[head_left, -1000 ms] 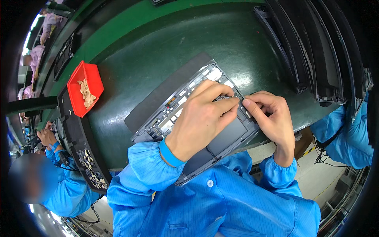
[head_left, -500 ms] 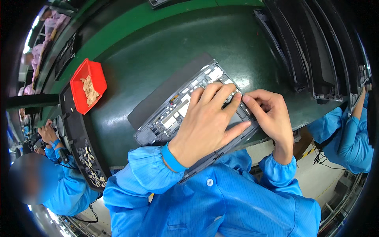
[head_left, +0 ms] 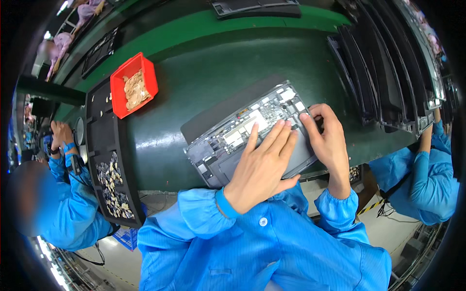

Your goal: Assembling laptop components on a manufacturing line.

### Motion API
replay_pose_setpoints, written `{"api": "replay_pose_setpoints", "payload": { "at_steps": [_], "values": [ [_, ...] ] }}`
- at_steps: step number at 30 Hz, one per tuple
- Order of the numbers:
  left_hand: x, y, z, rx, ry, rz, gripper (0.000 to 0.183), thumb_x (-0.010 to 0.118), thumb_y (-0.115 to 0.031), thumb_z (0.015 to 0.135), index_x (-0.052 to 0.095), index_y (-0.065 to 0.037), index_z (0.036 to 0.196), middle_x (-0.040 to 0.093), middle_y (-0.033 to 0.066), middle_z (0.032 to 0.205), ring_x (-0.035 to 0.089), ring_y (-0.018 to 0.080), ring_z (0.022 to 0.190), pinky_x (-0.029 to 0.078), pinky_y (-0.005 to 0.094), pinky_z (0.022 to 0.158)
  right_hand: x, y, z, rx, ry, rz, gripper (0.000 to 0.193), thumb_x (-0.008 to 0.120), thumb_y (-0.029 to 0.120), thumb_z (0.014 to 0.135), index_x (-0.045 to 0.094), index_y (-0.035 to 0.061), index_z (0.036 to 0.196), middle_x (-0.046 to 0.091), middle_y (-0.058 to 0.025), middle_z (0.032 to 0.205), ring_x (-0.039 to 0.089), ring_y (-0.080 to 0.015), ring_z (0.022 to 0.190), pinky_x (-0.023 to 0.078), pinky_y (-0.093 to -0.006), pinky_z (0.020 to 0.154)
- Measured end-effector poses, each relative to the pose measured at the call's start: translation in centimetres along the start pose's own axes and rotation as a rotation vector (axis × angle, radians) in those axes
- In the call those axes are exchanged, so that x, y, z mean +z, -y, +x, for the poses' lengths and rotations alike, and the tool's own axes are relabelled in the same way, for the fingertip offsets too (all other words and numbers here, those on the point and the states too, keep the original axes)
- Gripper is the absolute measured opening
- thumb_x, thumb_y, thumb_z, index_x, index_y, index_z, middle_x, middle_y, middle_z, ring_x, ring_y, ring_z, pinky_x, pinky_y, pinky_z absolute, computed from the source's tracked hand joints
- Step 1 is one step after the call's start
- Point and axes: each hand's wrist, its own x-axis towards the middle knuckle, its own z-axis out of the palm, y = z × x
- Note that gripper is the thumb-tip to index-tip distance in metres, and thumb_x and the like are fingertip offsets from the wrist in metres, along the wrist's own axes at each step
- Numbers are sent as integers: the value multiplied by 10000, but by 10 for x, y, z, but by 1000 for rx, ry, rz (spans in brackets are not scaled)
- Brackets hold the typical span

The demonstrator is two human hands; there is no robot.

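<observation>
A laptop base (head_left: 225, 167) lies tilted on the green bench in front of me, its inside showing circuit boards and pale pads. Behind it sticks out a dark flat panel (head_left: 208, 116). My left hand (head_left: 264, 162) rests across the lower middle of the laptop base, fingers stretched out and flat, covering part of the boards. At the right edge of the base is my right hand (head_left: 330, 138), thumb on the rim and the other fingers curled beside it. What lies under those curled fingers is hidden.
A red bin (head_left: 154, 80) of tan pieces sits on a black tray (head_left: 99, 131) with small parts, at left. Several dark laptop panels (head_left: 383, 72) stand in a row at right. Another panel (head_left: 257, 8) lies at the back. People in blue sit on both sides.
My left hand has slid down from the boards' upper part and flattened, uncovering more of them. My right thumb has come apart from the left fingertips. The whole view has shifted.
</observation>
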Motion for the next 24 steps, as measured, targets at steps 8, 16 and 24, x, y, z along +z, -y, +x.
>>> {"api": "replay_pose_setpoints", "payload": {
  "at_steps": [8,16,24],
  "values": [
    [-3,13,-4,115,-138,-58,1048,814,-506,765,397,-12,1591,371,168,1664,304,330,1567,200,626,1252,-7,-1,-23,401,234,644,159,649,166,1061,580,40,1128,698,-27,932,607,-55,806,502,-224,706],
    [-23,22,8,189,-92,150,1180,733,-754,746,441,87,1521,459,211,1594,344,350,1543,169,677,1241,0,-5,-15,495,157,714,192,678,158,1038,615,47,1182,711,-45,1078,629,-80,957,517,-258,830],
    [-93,23,-69,-84,-371,-33,1018,721,-643,865,373,-69,1630,334,169,1696,228,381,1598,42,728,1212,62,28,239,169,-232,594,554,762,305,965,587,-50,1352,697,-137,1182,688,-248,1002,569,-357,885]
  ]
}}
